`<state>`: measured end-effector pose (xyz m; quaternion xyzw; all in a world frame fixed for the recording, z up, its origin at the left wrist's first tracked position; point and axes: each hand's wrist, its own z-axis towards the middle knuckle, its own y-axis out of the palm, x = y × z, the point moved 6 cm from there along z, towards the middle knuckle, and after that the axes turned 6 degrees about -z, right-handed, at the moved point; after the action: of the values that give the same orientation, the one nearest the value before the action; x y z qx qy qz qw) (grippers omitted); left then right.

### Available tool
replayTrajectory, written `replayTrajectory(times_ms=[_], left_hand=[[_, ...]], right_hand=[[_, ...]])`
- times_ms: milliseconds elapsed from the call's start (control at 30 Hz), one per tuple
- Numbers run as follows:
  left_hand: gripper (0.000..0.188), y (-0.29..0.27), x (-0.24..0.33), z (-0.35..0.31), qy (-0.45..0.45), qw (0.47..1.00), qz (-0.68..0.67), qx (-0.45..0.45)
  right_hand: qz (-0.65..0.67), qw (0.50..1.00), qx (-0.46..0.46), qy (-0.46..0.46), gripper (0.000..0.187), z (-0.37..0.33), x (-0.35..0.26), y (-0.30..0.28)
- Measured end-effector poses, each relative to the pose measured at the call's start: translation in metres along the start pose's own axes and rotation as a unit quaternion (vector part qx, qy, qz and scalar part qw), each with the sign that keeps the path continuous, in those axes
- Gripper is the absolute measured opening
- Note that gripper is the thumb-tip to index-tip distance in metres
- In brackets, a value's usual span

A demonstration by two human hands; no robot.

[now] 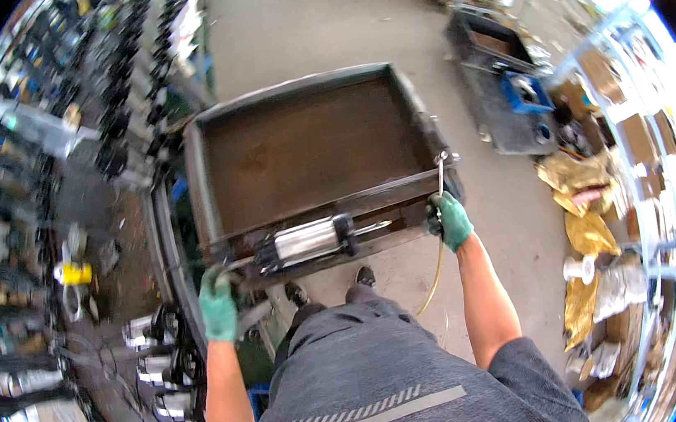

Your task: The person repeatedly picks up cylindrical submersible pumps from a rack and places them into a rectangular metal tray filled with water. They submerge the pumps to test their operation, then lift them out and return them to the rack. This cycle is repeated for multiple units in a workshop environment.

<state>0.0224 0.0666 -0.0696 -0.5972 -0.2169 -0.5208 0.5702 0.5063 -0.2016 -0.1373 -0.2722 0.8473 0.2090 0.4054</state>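
Observation:
A pneumatic cylinder (306, 241) with a shiny silver barrel and black end caps lies along the near ledge of a large metal tray (199, 177). Its thin rod points right. My left hand (218, 306), in a green glove, is at the ledge's left corner by the cylinder's left end. Its fingers are curled, and what they grip is hidden. My right hand (453, 223), also gloved in green, is closed around an air blow gun (441, 176) at the ledge's right end. The gun's slim metal tube points away from me, and a yellowish hose (435, 276) trails below the hand.
Several silver-and-black cylinders (156, 369) stand in a row at lower left, beside crowded racks. To the right are a dark crate (487, 40), a blue bin (525, 92), gold-coloured bags (591, 232) and a light-blue shelf frame (641, 176). Grey floor (274, 18) stretches beyond the tray.

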Motion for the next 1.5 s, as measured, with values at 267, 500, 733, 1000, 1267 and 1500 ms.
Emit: replayTrajectory(times_ms=[267, 500, 733, 1000, 1267, 1500], left_hand=[[0.066, 0.072, 0.150, 0.016, -0.032, 0.949, -0.291, -0.112], [0.033, 0.041, 0.050, 0.011, -0.303, 0.783, -0.526, 0.136], [0.034, -0.013, -0.099, 0.009, -0.504, 0.744, -0.410, 0.155], [0.034, 0.000, -0.148, 0.016, -0.534, 0.764, -0.361, 0.030], [0.035, 0.004, -0.147, 0.026, -0.539, 0.770, -0.336, -0.065], [0.035, 0.005, -0.138, 0.032, -0.554, 0.757, -0.335, -0.095]], right_hand=[[-0.383, 0.829, -0.200, -0.354, 0.023, -0.112, 0.022, 0.244], [-0.474, 0.717, -0.251, -0.445, 0.029, -0.138, 0.020, 0.295], [-0.554, 0.683, -0.079, -0.470, 0.020, -0.071, -0.048, 0.246], [-0.549, 0.753, -0.088, -0.351, 0.011, -0.031, -0.032, 0.252], [-0.564, 0.722, -0.069, -0.395, 0.010, -0.031, -0.032, 0.251], [-0.567, 0.703, -0.055, -0.425, 0.008, -0.035, -0.036, 0.257]])
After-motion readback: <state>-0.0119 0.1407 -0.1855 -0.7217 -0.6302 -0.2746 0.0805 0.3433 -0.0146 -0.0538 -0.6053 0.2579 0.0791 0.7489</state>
